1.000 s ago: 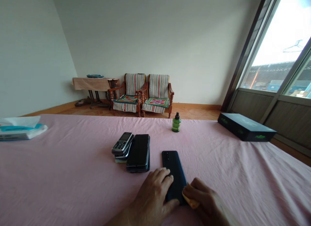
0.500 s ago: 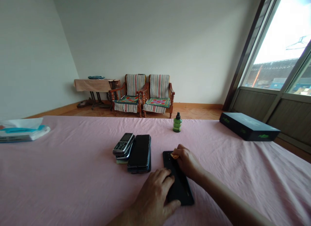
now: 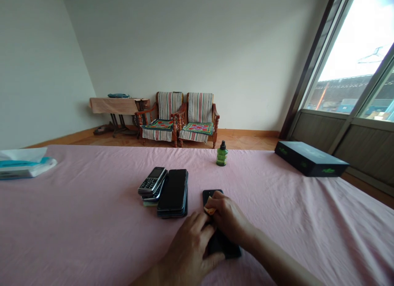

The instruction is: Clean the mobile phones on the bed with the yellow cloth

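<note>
A black smartphone (image 3: 229, 245) lies on the pink cloth in front of me, partly covered by both hands. My left hand (image 3: 192, 245) steadies it from the left, fingers across its side and thumb near its lower end. My right hand (image 3: 229, 216) is closed on a small yellowish cloth (image 3: 210, 211) and presses it on the phone's upper part. Left of my hands is a stack of smartphones (image 3: 172, 189), the top one black-screened. Keypad phones (image 3: 153, 181) are piled against that stack, with something pale green under them.
A green spray bottle (image 3: 221, 155) stands upright beyond my hands. A flat black box (image 3: 310, 158) sits at the right, a tissue pack (image 3: 27, 165) at the far left. Past the pink-covered surface (image 3: 92, 228) are two wooden armchairs (image 3: 197, 117) and a cloth-covered table (image 3: 115, 106).
My right hand has drawn the cloth down the phone, closer to my left hand. My left hand keeps its place on the phone. The whole view has shifted slightly.
</note>
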Action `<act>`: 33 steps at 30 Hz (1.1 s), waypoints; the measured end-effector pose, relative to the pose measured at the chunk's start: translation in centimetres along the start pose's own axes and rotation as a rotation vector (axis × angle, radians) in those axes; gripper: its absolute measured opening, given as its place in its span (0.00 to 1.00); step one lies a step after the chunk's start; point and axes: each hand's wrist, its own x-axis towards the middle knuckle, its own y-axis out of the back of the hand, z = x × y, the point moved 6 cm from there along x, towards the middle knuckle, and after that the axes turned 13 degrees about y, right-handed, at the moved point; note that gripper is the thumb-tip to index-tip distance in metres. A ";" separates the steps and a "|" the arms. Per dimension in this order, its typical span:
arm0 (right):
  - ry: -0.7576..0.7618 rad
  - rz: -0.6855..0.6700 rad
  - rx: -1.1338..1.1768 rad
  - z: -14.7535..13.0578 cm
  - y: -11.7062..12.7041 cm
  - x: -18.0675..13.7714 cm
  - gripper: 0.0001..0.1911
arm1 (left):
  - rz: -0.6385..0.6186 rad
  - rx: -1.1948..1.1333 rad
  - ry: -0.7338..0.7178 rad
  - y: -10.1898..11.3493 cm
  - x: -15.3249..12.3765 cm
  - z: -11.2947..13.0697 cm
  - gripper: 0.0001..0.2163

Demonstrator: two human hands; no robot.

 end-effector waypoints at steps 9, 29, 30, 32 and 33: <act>0.050 0.000 0.029 -0.1 -0.2 0.6 0.13 | 0.018 0.027 -0.032 0.4 -0.2 0.5 0.16; 0.037 0.020 0.033 1.3 1.5 -0.5 0.14 | -0.022 -0.120 0.073 -0.9 0.4 -2.6 0.51; 0.043 -0.001 0.047 1.3 1.5 -0.6 0.14 | -0.024 -0.125 0.069 -0.8 0.4 -2.6 0.50; 0.035 -0.016 0.063 1.6 1.5 -0.8 0.14 | -0.028 -0.133 0.065 -0.8 0.4 -2.6 0.51; 0.022 -0.004 0.059 1.8 1.6 -0.8 0.14 | -0.027 -0.134 0.064 -0.8 0.4 -2.6 0.52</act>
